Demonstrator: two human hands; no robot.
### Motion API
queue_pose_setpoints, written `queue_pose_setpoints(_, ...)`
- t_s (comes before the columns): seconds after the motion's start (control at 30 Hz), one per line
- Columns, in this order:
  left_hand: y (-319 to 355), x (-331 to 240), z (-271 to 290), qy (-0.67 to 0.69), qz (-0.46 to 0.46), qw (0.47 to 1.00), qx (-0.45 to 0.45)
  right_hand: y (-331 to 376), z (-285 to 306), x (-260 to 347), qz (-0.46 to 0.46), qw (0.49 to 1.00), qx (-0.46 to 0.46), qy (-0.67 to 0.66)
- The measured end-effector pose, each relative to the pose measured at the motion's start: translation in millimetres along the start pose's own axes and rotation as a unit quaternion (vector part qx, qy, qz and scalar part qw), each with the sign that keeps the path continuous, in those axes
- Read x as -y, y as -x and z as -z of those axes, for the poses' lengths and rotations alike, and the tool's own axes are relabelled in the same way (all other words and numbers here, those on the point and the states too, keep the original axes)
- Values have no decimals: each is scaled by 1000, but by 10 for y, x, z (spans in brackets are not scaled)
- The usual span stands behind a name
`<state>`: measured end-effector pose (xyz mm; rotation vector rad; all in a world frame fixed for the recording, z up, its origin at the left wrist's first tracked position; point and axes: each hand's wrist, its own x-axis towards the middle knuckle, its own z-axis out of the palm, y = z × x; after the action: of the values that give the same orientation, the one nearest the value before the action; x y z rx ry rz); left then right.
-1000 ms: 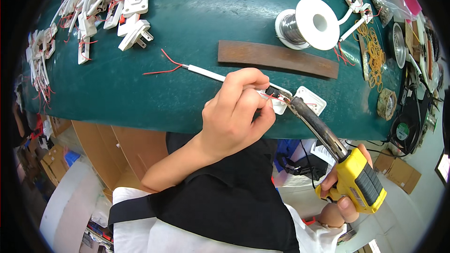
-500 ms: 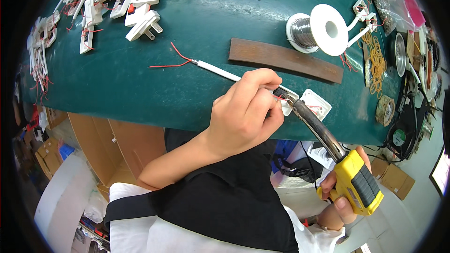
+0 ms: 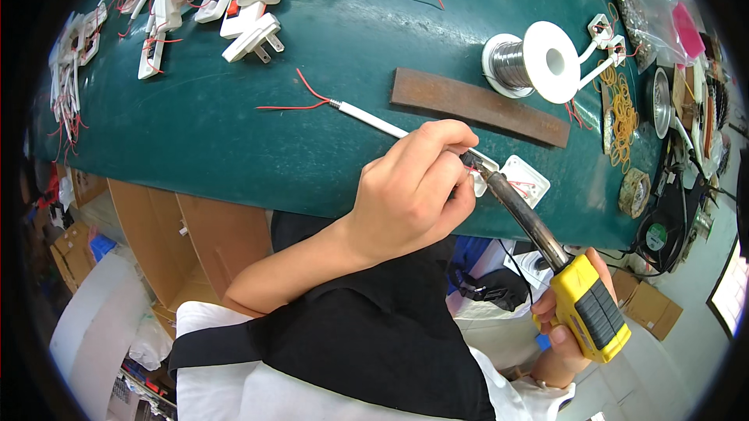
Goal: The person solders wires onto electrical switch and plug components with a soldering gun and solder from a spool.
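My left hand (image 3: 417, 187) is closed at the fingertips on a white plug housing (image 3: 479, 185), with a black part and a red wire in its open inside. From beneath the fingers a white tube (image 3: 374, 121) runs to the left, two red wires (image 3: 292, 107) splaying from its far end. In my right hand (image 3: 569, 347) is a soldering gun (image 3: 591, 308) with a yellow body, its dark barrel pointing up to the left. The tip is at the housing beside my left fingertips; exact contact cannot be made out. Just right lies another white shell (image 3: 527, 179) with red wire in it.
A dark brown bar (image 3: 480, 107) lies beyond my left hand, next to a solder wire spool (image 3: 551, 62). Plug assemblies (image 3: 253, 35) are heaped at the far left. Rubber bands (image 3: 620, 120) and a tape roll (image 3: 634, 192) sit toward the right edge of the green table (image 3: 335, 27).
The view has shifted slightly, moving most table items a little in the picture. Both hands keep their holds, and the gun's tip stays at the housing.
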<state>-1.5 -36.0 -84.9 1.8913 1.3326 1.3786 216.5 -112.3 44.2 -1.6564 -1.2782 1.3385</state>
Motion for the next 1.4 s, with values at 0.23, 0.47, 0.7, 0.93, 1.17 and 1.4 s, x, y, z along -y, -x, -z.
queue_pose_setpoints(0.23, -9, -9, 1, -1, 9, 1000, -1, -31, -77, 82, -2, 1000, -10, -19)
queue_pose_setpoints(0.47, 0, -2, 22, -4, 10, 1000, 7, -15, -98, 144, -14, 998, -39, -47)
queue_pose_setpoints(0.7, 0, -3, 27, 2, 13, 1000, 10, -31, -142, 139, -30, 997, -49, -42)
queue_pose_setpoints(0.93, 4, 7, 17, 5, 11, 1000, 6, -34, -148, 144, -25, 998, -54, -10)
queue_pose_setpoints(1.17, -1, -1, 5, 6, 2, 1000, 7, -17, -176, 191, -58, 996, -67, -30)
queue_pose_setpoints(1.4, -8, -7, 9, -6, 6, 1000, 5, 59, -135, 133, 6, 984, -133, -117)
